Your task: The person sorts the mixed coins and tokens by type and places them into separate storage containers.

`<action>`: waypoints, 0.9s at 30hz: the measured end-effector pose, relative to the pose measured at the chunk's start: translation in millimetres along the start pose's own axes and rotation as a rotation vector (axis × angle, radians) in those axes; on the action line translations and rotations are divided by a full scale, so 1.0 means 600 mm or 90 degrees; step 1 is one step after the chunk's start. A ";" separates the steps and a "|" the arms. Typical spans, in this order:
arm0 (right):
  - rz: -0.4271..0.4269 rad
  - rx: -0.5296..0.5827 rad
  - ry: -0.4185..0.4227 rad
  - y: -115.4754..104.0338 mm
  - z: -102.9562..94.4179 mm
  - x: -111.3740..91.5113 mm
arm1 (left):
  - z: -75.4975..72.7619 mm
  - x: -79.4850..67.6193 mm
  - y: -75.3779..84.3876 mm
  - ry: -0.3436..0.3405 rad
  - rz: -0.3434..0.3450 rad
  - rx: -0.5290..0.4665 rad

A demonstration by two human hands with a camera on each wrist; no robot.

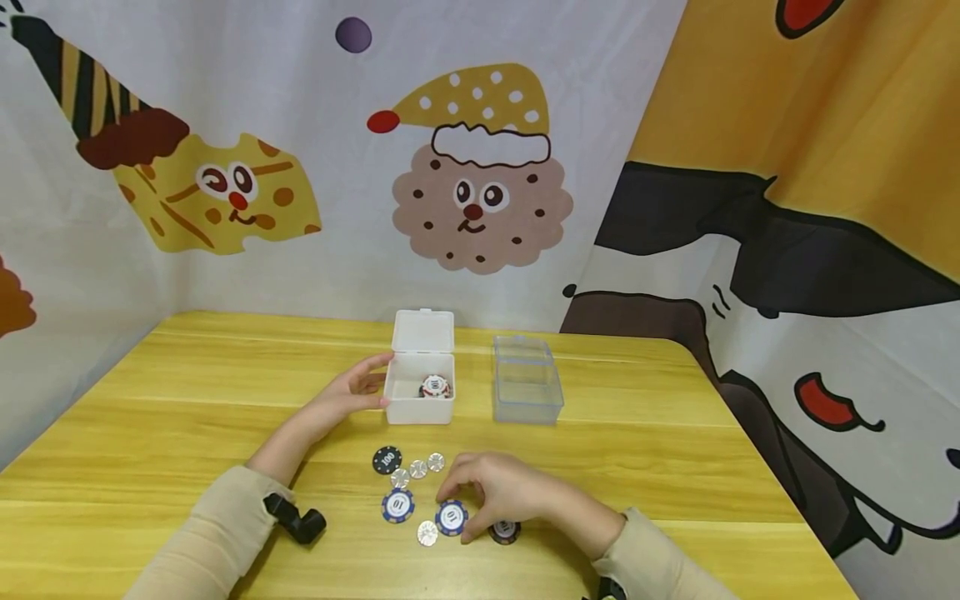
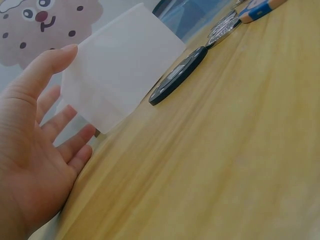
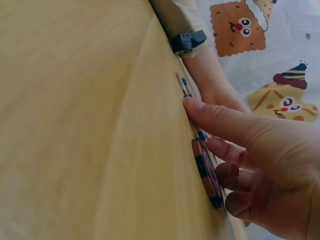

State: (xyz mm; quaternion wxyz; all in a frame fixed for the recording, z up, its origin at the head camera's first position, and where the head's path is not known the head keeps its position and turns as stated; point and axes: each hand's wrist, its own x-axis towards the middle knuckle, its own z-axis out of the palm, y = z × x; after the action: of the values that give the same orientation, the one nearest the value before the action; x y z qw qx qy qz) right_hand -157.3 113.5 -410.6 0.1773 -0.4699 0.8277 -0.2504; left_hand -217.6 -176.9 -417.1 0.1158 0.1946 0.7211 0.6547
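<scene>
My left hand [image 1: 351, 390] is at the left side of a white lidded box [image 1: 420, 410], its extended fingers and thumb touching the wall. The lid stands up at the back, and several poker chips [image 1: 435, 386] lie inside. With thumb and forefinger my right hand [image 1: 502, 492] pinches the edges of a blue-and-white poker chip [image 1: 452, 517] on the table. A dark poker chip [image 1: 505, 532] lies partly beneath that hand. Left of it are another blue chip [image 1: 397, 506], a black 100 chip [image 1: 387, 460] and several small silver coins [image 1: 427, 533].
A clear plastic box [image 1: 528, 392] with its lid raised stands right of the white one. The yellow wood-grain table [image 1: 660, 467] ends at a cartoon-print curtain [image 1: 337, 283] behind the boxes. A black wrist camera [image 1: 296, 518] is on the left sleeve.
</scene>
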 end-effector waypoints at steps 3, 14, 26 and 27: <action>-0.008 -0.001 0.002 -0.001 0.000 -0.001 | 0.000 0.000 0.000 0.002 -0.001 0.004; -0.013 -0.021 0.008 -0.002 0.001 -0.001 | -0.001 0.000 -0.001 -0.001 0.001 0.007; 0.008 -0.003 0.027 -0.002 -0.002 -0.003 | -0.003 0.001 -0.002 0.001 -0.003 0.008; 0.008 0.000 0.030 -0.001 -0.003 -0.003 | -0.003 0.001 -0.003 0.000 -0.004 0.008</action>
State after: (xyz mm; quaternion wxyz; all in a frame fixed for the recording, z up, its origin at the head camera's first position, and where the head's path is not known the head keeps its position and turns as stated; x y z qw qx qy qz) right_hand -156.9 115.2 -408.3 0.1594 -0.4589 0.8344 -0.2602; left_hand -219.0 -178.2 -418.5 0.1165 0.1930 0.7258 0.6499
